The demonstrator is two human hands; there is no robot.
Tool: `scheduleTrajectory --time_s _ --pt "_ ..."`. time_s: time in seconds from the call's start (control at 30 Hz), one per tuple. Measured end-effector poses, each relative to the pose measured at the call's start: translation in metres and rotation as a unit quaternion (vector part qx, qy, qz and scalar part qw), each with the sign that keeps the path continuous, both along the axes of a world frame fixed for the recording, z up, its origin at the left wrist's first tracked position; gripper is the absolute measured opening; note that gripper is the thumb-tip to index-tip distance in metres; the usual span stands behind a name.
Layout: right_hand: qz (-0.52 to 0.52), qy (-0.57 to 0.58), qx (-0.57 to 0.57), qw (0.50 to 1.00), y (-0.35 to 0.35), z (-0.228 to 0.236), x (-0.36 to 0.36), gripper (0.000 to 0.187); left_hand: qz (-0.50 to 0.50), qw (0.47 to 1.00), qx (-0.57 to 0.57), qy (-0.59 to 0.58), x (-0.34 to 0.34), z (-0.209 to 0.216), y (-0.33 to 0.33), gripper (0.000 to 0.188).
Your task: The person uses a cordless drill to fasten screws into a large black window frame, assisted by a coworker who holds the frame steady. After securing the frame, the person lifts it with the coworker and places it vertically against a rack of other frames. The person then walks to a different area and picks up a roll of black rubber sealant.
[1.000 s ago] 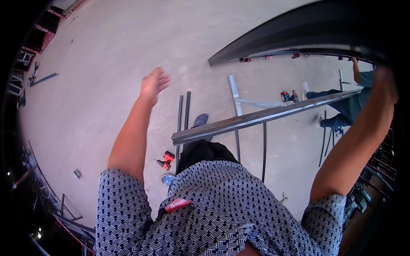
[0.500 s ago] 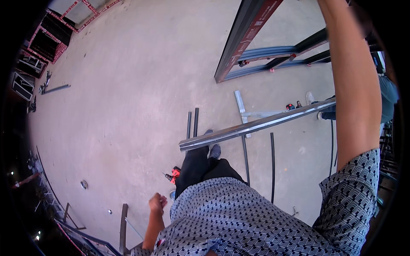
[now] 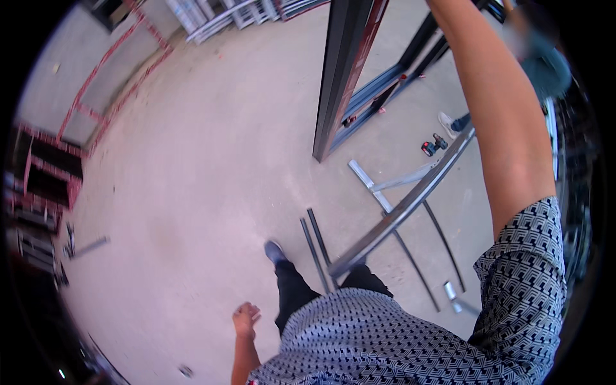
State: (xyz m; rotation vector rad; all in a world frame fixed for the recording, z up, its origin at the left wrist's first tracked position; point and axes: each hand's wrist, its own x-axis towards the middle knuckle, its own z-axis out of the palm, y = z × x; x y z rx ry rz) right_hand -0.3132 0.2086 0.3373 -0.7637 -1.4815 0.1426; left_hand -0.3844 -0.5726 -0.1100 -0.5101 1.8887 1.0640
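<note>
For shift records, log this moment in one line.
left hand: looks empty; right hand: out of view; tall dark metal frame: left of right arm

The right forearm [image 3: 507,128] runs out past the picture's top edge, so the right hand cannot be seen; the arm also covers the metal bar's [image 3: 410,202] upper end. The dark frame [image 3: 343,83] is cut off at the top. A co-worker [image 3: 545,74] is partly hidden, the head blurred. The left hand's [image 3: 246,318] fingers are slightly smeared. Toward the floor's [image 3: 167,212] near left edge, a small object [image 3: 185,371] is too blurred to name.
</note>
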Motion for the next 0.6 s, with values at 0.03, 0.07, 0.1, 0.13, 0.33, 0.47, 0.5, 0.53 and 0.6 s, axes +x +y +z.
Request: scheduleTrajectory --time_s 0.03,0.07,0.1,0.13,0.33,0.47,0.5,0.53,0.6 --pt "0.060 0.020 0.073 0.995 0.005 -0.007 -0.003 0.089 -0.022 1.000 -0.002 0.002 -0.028 -0.002 0.011 0.037" --pt "0.028 0.010 0.020 0.999 -0.001 -0.008 -0.005 0.086 -0.048 0.999 -0.008 0.011 -0.065 -0.006 0.015 0.039" --pt "0.002 -0.005 -0.041 0.999 -0.004 -0.003 -0.002 0.083 -0.069 0.997 -0.021 0.012 -0.091 -0.001 0.017 0.042" --pt "0.014 -0.037 -0.021 0.999 -0.006 0.005 0.005 0.079 -0.066 0.997 -0.009 0.028 -0.124 0.001 0.018 0.042" --pt "0.053 0.015 -0.030 0.998 0.007 -0.019 0.014 0.057 -0.001 0.992 0.023 0.126 -0.279 0.040 0.022 0.042" --pt "0.091 0.029 -0.062 0.993 -0.006 -0.016 0.003 0.054 0.028 0.992 0.044 0.114 -0.323 0.026 0.008 0.041" --pt "0.052 -0.008 -0.044 0.998 -0.001 -0.015 0.008 0.059 0.037 0.992 0.056 0.106 -0.327 0.013 0.002 0.040" --pt "0.014 -0.043 -0.027 0.999 0.011 -0.023 0.016 0.064 0.027 0.994 0.060 0.092 -0.324 0.000 -0.002 0.039" --pt "-0.015 -0.093 -0.027 0.995 0.014 -0.018 0.029 0.068 -0.018 0.998 0.041 0.043 -0.318 -0.031 -0.015 0.038"
